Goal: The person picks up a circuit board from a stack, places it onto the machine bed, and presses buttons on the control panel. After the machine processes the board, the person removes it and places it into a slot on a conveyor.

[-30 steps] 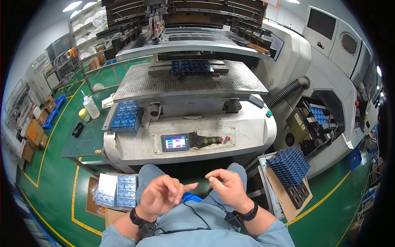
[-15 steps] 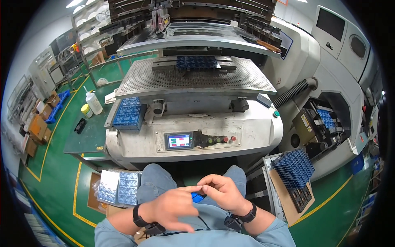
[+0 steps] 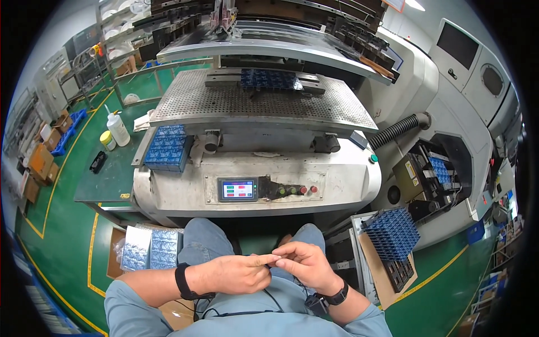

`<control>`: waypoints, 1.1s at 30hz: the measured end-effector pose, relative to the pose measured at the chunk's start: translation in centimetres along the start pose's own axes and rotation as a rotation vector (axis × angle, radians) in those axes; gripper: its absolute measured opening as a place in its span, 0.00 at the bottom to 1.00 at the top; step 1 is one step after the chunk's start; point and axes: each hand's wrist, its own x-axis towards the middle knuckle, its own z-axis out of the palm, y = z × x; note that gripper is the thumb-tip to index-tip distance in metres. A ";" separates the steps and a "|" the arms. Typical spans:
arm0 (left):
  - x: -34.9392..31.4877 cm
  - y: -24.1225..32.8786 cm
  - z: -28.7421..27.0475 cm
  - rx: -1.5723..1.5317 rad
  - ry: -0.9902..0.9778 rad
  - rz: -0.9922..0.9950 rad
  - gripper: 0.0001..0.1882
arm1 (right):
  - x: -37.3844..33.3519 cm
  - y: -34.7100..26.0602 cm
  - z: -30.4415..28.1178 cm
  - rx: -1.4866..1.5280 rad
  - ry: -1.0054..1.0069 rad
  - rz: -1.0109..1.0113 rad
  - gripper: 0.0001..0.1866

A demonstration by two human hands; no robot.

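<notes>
I'm in bright, even light, a ceiling lamp (image 3: pixel 415 5) glaring at upper right; shadow pools under the white machine (image 3: pixel 168 194), and my view bows outward, edges softening into black.

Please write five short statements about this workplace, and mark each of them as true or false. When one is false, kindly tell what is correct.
1. The bare left hand and the bare right hand are together at their fingers. True.
2. The small rectangular screen on the white machine is dark. False: the screen is lit.
3. A white plastic nozzle bottle stands on the dark green table. True.
4. The round yellow-lidded jar stands right of the bottle. False: it stands left of it.
5. A black band circles each wrist. True.
</notes>
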 end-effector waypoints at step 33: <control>-7.0 -3.7 2.7 -0.418 0.431 -1.070 0.09 | -0.2 5.1 -5.4 -0.566 0.293 -0.294 0.06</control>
